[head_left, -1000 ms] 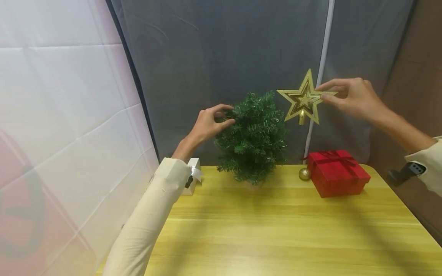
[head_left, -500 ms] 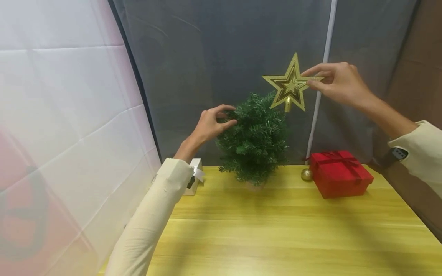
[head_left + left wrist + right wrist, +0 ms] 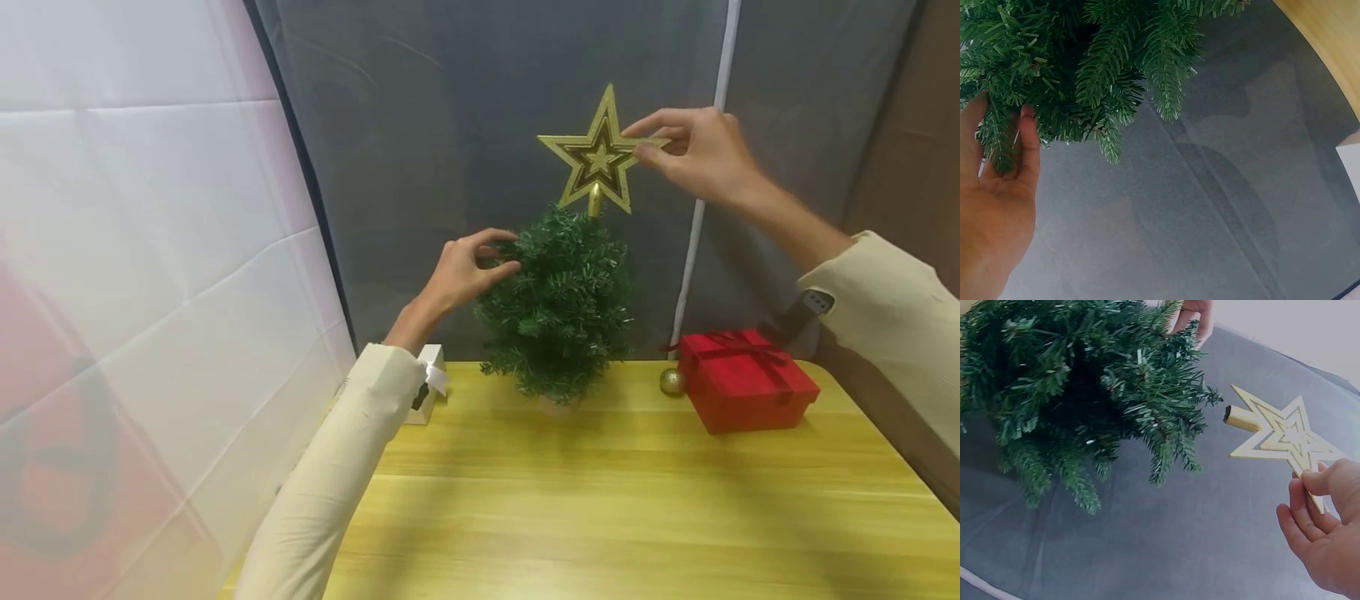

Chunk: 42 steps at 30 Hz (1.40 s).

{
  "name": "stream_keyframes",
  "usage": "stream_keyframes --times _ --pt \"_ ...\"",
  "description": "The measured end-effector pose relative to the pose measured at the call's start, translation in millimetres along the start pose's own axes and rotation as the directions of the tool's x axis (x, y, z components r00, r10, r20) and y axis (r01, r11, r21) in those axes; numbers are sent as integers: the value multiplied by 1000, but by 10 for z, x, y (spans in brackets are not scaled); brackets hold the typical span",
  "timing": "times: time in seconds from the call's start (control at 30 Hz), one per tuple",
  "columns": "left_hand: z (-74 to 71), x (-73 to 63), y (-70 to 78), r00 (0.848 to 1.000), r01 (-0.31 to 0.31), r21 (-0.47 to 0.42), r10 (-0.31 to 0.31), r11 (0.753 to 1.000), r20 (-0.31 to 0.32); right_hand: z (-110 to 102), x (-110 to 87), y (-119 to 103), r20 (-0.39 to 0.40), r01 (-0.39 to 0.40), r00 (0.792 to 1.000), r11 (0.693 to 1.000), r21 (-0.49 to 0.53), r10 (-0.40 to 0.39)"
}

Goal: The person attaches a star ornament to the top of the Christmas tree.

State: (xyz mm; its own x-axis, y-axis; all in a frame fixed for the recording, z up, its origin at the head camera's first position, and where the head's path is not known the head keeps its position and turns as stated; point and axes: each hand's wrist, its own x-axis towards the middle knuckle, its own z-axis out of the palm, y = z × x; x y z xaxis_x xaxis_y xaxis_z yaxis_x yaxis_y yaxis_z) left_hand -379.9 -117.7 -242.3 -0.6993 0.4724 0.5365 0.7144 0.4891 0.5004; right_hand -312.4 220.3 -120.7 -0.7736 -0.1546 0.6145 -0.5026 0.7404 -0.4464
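Note:
A small green Christmas tree point(image 3: 558, 300) stands upright on the table in a pale pot. My left hand point(image 3: 467, 268) holds the tree's upper left side; in the left wrist view a sprig lies between the thumb and fingers of that hand point(image 3: 1000, 215). High on the right, my right hand point(image 3: 708, 158) pinches one point of a gold star tree topper point(image 3: 600, 158) between thumb and fingers. The star is upright, its hollow socket point(image 3: 595, 200) pointing down over the treetop. In the right wrist view, a small gap shows between socket point(image 3: 1241, 419) and branches.
On the yellow wood-grain table point(image 3: 600, 517), a red gift box point(image 3: 746, 383) with a dark red ribbon stands at the right, a gold ball ornament point(image 3: 672, 382) beside it. A white box point(image 3: 429, 367) with a white bow is partly behind my left sleeve. Grey cloth hangs behind.
My right hand has carried the star up and to the left, from beside the tree to above its top. My left hand has stayed at the tree's side.

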Motion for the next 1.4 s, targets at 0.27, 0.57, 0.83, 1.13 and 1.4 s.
stream_keyframes --times 0.27,0.57,0.83,1.13,1.4 --pt "-7 -10 16 1000 4 4 -4 1000 -3 132 200 -127 -19 28 999 1000 -9 -28" --pt "9 -8 17 1000 12 15 -12 1000 4 274 337 -198 -31 17 999 1000 -6 -17" --pt "47 5 65 1000 20 20 -20 1000 0 334 378 -168 -14 29 999 999 -22 -29" --pt "55 21 78 1000 23 11 -24 1000 10 373 358 -127 50 -1 999 1000 -26 2" --pt "51 12 82 999 33 28 -33 999 13 432 335 -99 82 -15 996 1000 -10 15"
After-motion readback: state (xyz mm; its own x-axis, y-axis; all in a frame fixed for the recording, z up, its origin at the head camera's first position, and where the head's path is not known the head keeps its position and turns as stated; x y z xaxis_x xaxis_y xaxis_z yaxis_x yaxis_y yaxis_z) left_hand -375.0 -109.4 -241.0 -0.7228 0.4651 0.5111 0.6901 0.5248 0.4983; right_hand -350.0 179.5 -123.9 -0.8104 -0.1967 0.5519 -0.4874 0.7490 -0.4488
